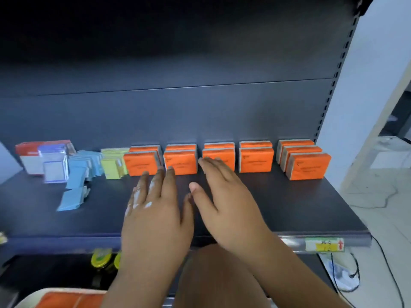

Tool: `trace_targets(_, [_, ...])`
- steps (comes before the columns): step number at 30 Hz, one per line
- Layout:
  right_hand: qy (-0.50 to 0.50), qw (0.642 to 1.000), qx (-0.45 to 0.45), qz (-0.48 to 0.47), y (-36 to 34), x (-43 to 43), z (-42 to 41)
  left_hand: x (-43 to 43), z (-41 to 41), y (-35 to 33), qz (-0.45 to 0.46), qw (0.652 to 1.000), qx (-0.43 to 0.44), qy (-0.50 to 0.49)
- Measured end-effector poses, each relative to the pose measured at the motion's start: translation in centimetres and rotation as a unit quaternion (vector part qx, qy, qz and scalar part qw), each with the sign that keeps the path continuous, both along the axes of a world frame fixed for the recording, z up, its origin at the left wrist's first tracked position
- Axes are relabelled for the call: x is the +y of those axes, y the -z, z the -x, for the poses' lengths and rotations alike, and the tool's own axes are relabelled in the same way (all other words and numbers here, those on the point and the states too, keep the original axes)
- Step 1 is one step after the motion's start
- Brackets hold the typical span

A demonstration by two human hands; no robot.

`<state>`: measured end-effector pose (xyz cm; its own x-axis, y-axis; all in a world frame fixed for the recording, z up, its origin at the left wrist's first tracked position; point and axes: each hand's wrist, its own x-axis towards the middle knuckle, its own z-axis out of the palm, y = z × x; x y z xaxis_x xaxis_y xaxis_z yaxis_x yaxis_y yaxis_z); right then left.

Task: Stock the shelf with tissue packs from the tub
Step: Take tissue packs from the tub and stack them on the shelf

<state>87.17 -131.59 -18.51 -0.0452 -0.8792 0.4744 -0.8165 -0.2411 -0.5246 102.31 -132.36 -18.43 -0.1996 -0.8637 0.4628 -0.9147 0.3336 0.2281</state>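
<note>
Orange tissue packs (256,160) stand upright in several short rows along the back of the dark shelf (278,205). My left hand (155,210) lies flat and open over the shelf, fingertips just short of the second row (180,162). My right hand (224,194) is also open, its fingertips touching the front pack of the middle row (219,157). Neither hand holds anything. At the bottom left the white tub (29,298) shows its rim, with more orange packs (71,300) inside.
Left of the orange rows stand yellow-green packs (112,166), blue packs (76,174) with some toppled forward, and red-and-white packs (35,158). A price label (323,244) sits on the shelf's front edge. Yellow-lidded jars (101,260) are on the lower shelf. Cables (355,270) lie on the floor at right.
</note>
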Motion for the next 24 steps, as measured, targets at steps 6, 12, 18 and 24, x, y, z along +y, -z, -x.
trace_targets(6, [-0.118,0.992,0.051,0.017,-0.8,1.8,-12.8,5.0,-13.5,-0.5,0.013,0.996,-0.017,-0.089])
trace_targets(12, [-0.244,0.966,0.088,-0.019,3.2,4.6,-25.0,11.7,-24.6,3.1,-0.049,0.979,-0.04,-0.196])
trace_targets(18, [-0.325,0.922,0.162,-0.132,11.0,6.6,-30.5,16.6,-30.3,10.3,-0.213,0.944,-0.074,-0.241])
trace_targets(24, [-0.353,0.873,0.233,-0.241,19.5,5.3,-31.3,15.4,-31.3,15.2,-0.376,0.897,-0.043,-0.229])
